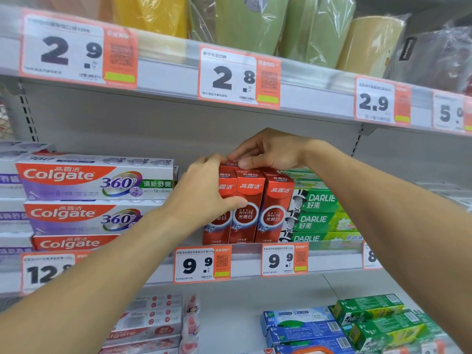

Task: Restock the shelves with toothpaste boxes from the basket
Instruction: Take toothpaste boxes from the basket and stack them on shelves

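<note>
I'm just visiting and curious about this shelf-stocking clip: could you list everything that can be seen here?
Red Optic White boxes: three visible in front, red, upright side by side, middle shelf centre.
Colgate 360 boxes: three visible, white, purple and red, stacked flat to the left.
Darlie boxes: at least three, green, stacked flat to the right.
Price tags: several, white and orange, on the shelf edges.
Wrapped packs: several, yellow, green and dark, top shelf.
Lower-shelf boxes: several; blue and green at right, red-and-white at left.
Left hand: grip on the left red box's front and side.
Right hand: fingers on the red boxes' tops.
</note>
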Tool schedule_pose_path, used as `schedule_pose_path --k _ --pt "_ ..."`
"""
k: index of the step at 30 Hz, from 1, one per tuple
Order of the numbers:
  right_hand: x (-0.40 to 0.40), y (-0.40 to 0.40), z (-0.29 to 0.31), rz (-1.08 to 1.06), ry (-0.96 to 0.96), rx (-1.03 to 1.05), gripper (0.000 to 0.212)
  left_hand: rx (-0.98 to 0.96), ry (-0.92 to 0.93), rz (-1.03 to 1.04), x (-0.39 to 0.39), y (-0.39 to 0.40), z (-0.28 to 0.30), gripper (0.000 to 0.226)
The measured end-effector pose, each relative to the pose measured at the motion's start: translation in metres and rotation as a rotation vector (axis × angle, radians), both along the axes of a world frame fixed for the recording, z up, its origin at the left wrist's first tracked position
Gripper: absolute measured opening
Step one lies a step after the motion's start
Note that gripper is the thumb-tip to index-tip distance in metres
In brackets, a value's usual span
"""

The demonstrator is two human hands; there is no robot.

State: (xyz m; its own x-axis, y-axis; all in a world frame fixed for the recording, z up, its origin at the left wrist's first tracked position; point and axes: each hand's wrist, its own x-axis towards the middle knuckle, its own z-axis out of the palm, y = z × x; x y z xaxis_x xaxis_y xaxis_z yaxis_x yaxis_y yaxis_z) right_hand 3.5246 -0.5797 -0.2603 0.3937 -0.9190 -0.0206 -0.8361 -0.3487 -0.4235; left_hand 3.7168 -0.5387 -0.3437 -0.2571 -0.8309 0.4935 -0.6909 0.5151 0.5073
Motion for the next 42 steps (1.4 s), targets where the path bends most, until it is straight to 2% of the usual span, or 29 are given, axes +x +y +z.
schedule_pose_path --k 5,16,20,23,27,37,39,42 --pt "0.0 0.006 0.002 -0.005 0.101 -0.111 0.027 0.06 0.034 -0.038 -0.001 0.0 -0.001 0.084" --pt "-0.015 0.013 -0.002 -0.029 0.035 -0.065 0.026 0.007 -0.094 -0.05 -0.001 -0.001 0.014 0.09" --pt "-0.025 0.012 -0.003 -0.073 -0.039 -0.108 0.032 0.014 -0.16 -0.131 -0.003 -0.001 0.022 0.072" --pt "-0.035 0.014 0.001 -0.102 0.088 -0.08 0.041 0.024 -0.17 -0.14 -0.003 0.0 0.023 0.066" --pt "-0.04 0.015 0.0 -0.107 0.088 -0.069 0.032 0.017 -0.17 -0.147 -0.005 -0.001 0.022 0.065" --pt "-0.046 0.033 0.0 -0.131 0.005 -0.053 0.023 -0.06 -0.229 -0.103 -0.009 -0.005 0.021 0.07" --pt "-0.045 0.039 0.001 -0.141 -0.034 -0.028 0.035 -0.079 -0.254 -0.09 -0.008 -0.005 0.023 0.069" --pt "-0.044 0.047 0.001 -0.089 0.064 -0.023 0.065 -0.089 -0.276 -0.095 -0.008 -0.004 0.027 0.068"
